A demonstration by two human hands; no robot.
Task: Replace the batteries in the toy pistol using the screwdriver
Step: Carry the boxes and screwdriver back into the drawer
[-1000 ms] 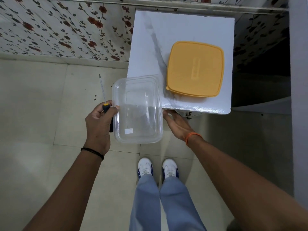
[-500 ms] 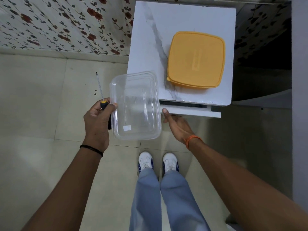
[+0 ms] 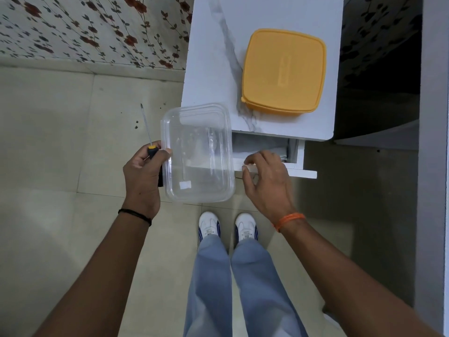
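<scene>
Clear plastic rectangular container (image 3: 198,154) is in my left hand (image 3: 143,176), pinned by the thumb on its left rim, with the yellow-and-black-handled screwdriver (image 3: 148,137) clamped in the same fist, shaft pointing away from me. Container looks empty.

Right hand (image 3: 267,178) sits on the front lip of the white pull-out drawer (image 3: 301,164), fingers curled over its edge, gripping it. Drawer is partly out from under the near edge of the white marble-pattern cabinet top (image 3: 211,57); grey fabric shows inside.

Far right on that top: square orange-lidded box (image 3: 283,70), closed.

Toy pistol and batteries: not visible anywhere.

Step, as I read it: gathering parts, searching the drawer. Next move needs the drawer pulled further out, then a free hand. Container should go down on the cabinet top first.
</scene>
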